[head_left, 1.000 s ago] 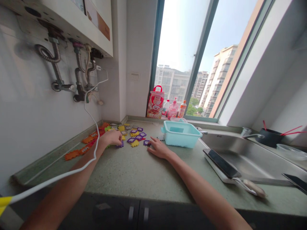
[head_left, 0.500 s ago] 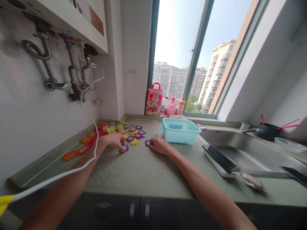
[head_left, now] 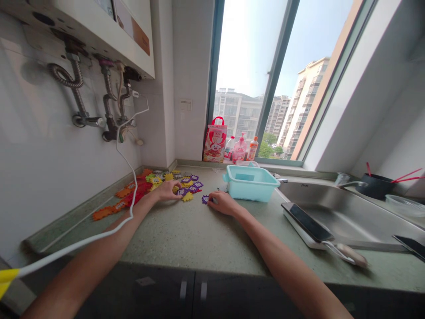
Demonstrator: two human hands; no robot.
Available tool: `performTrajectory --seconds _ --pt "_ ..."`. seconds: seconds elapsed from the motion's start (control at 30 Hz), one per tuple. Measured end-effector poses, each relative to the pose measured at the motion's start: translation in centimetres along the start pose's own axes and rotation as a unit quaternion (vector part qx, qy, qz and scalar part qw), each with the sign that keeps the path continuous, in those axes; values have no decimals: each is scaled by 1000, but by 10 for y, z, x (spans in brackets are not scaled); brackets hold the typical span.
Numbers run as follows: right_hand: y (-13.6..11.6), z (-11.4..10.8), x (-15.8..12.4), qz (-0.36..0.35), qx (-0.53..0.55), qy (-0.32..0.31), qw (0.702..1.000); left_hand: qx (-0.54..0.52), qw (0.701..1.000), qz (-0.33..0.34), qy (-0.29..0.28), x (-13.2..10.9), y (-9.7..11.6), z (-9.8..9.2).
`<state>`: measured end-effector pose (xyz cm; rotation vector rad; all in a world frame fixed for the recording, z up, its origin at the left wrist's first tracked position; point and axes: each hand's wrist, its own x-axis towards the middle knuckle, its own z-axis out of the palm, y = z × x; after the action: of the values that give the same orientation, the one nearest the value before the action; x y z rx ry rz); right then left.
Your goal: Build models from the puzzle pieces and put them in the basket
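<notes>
Many small foam puzzle pieces (head_left: 159, 179) in purple, yellow, orange, red and green lie scattered on the grey-green countertop (head_left: 186, 235) near the left wall. My left hand (head_left: 168, 191) reaches into the pile, fingers pinched on a purple piece (head_left: 181, 192). My right hand (head_left: 223, 203) rests on the counter, fingers curled, touching a single purple piece (head_left: 205, 199) that lies apart from the pile. A light blue plastic tub (head_left: 249, 182) stands just right of my right hand.
A white cable (head_left: 122, 155) hangs from the wall pipes (head_left: 109, 119) across my left arm. A steel sink (head_left: 345, 212) lies to the right, with a dark board (head_left: 307, 221) at its edge. Bottles and a red bag (head_left: 215, 141) stand on the window sill.
My left hand has moved back into the pile from nearer the counter's middle, now pinching a purple piece. My right hand stays by the lone purple piece.
</notes>
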<state>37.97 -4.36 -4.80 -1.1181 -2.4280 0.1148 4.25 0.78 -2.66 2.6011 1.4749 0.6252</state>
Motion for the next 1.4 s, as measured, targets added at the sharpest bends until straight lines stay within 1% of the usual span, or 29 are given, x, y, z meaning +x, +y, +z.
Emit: performTrajectory --seconds 0.07,0.17,0.23,0.3,0.37,0.47,0.6,0.7,0.8,0.9,0.97,1.1,1.2,1.27,1.33,1.4 --pt "0 0 -1 0 0 3 1000 -21 999 3 -25 0 -3 3" --pt "2 6 -2 5 32 18 999 -33 999 14 -19 1 -2 3" --pt "3 14 0 23 90 54 994 -26 999 25 -4 1 0 1" --pt "6 24 6 59 161 102 980 -19 999 37 8 1 2 0" --pt "10 32 17 105 207 136 963 -6 999 43 20 1 3 -1" --pt "16 40 41 152 207 150 955 23 998 33 48 1 5 0" --pt "14 48 79 149 175 150 961 42 994 21 99 1 7 2" --pt "5 55 97 133 147 145 969 57 990 -9 129 0 6 3" --pt "-2 61 99 103 116 117 981 79 982 -43 166 -1 1 3" --pt "-3 63 96 65 82 92 990 96 974 -53 201 -1 -5 4" --pt "-1 63 95 61 73 89 991 105 969 -58 215 0 -7 5" --pt "2 64 95 77 89 98 988 118 964 -75 227 -1 -4 4" --pt "2 64 95 85 91 123 985 123 955 -95 251 -1 2 2" --pt "3 62 96 107 123 162 973 123 950 -116 262 3 7 1" --pt "8 61 98 147 173 208 951 128 951 -136 247 12 12 1" --pt "15 59 100 189 208 240 929 136 954 -154 217 26 18 2"
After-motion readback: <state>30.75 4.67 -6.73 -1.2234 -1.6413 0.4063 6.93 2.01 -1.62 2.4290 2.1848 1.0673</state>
